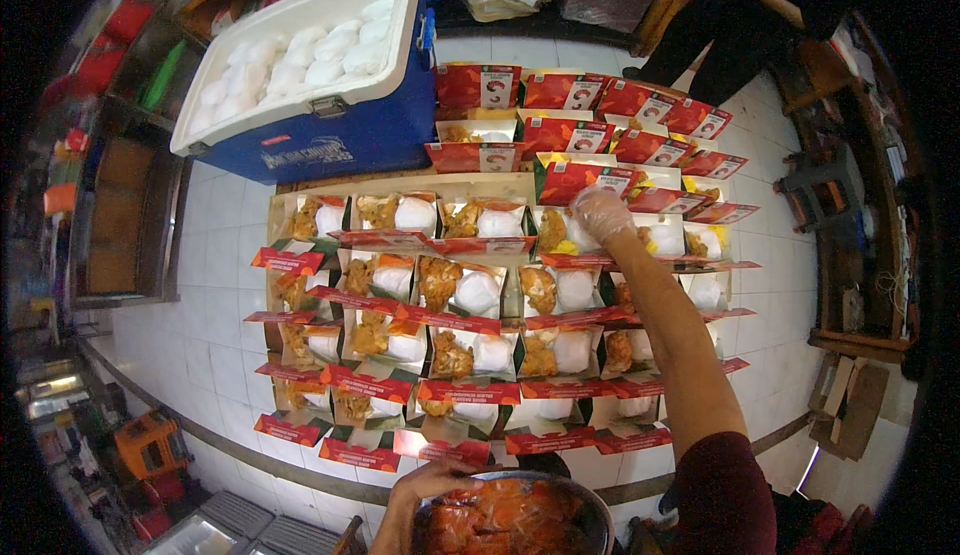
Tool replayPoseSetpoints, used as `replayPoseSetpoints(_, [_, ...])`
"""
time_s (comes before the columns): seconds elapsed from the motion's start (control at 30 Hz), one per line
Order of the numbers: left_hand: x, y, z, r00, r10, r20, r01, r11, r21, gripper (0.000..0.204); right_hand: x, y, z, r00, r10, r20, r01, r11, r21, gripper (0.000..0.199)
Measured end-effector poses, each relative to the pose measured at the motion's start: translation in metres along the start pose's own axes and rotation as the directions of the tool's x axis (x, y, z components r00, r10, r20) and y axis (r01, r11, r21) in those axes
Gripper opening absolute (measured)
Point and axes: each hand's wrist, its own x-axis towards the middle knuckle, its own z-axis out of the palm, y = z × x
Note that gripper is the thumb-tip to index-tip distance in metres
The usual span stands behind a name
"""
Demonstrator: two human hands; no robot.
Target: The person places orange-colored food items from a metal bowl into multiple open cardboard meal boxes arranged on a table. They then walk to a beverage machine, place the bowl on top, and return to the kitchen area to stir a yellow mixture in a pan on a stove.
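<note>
The right hand (pixel 600 213), in a clear plastic glove, reaches to the upper centre of the frame over an open meal box (pixel 585 240) in the top row; its fingers curl downward, and whether they pinch anything cannot be told. That box's red lid flap points toward the top of the frame, its long axis running left to right. The left hand (pixel 432 480) grips the rim of a metal bowl (pixel 595 515) of orange-red food at the bottom centre, fingers closed on it. The boxes cover a table (pixel 285 200) in rows, each holding fried chicken and a white rice ball. A blue cooler (pixel 330 140) of rice balls sits upper left. White floor tiles (pixel 200 285) surround it.
</note>
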Motion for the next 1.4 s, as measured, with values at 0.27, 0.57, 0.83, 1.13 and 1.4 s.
replayPoseSetpoints(0.27, [-0.005, -0.015, 0.001, 0.999, 0.032, -0.027, -0.030, 0.998, 0.056, 0.041, -0.021, -0.011, -0.036, 0.970, 0.210, 0.122, -0.223, 0.969, 0.103, 0.029])
replayPoseSetpoints(0.57, [-0.008, 0.004, 0.004, 0.966, 0.258, -0.030, -0.254, 0.962, 0.099, 0.049, -0.313, -0.202, -0.152, 0.761, -0.582, 0.287, 0.114, 0.555, 0.824, 0.023])
replayPoseSetpoints(0.83, [-0.003, 0.010, 0.020, 0.978, 0.209, -0.023, -0.186, 0.911, 0.369, 0.047, -0.421, -0.388, -0.068, 0.729, -0.656, 0.193, 0.362, 0.610, 0.705, 0.034])
replayPoseSetpoints(1.13, [-0.006, 0.004, 0.022, 0.953, 0.293, 0.082, -0.303, 0.889, 0.344, 0.041, -0.434, -0.391, -0.097, 0.738, -0.575, 0.354, 0.049, 0.568, 0.821, 0.031])
replayPoseSetpoints(1.4, [-0.016, 0.024, 0.020, 0.948, 0.299, 0.109, -0.315, 0.928, 0.199, 0.029, -0.418, -0.245, -0.147, 0.904, -0.090, 0.419, -0.385, 0.256, 0.887, 0.023])
